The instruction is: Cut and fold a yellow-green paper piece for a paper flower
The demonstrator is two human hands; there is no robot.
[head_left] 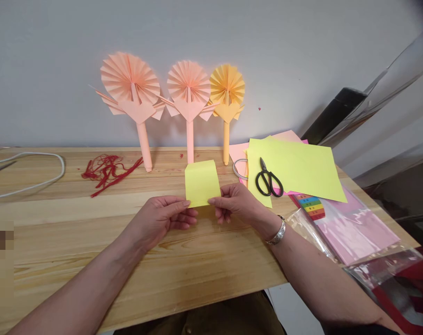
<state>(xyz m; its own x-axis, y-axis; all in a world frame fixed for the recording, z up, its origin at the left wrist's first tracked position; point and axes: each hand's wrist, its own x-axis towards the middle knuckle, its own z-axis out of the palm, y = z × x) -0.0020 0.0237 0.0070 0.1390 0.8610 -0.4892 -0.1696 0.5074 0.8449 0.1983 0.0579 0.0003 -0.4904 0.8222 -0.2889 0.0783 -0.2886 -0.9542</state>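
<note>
A small piece of yellow paper is held up between my two hands, just above the wooden table. My left hand pinches its lower left corner between thumb and fingers. At the lower right corner, my right hand grips it the same way; a silver bracelet circles that wrist. The paper's top edge looks slightly bent. Black-handled scissors lie to the right on a larger yellow sheet, near my right hand.
Three folded-paper fans on rolled handles, a large pink one, a smaller pink one and an orange one, lean against the wall. Red thread and a white cable lie left. Plastic packets cover the right edge.
</note>
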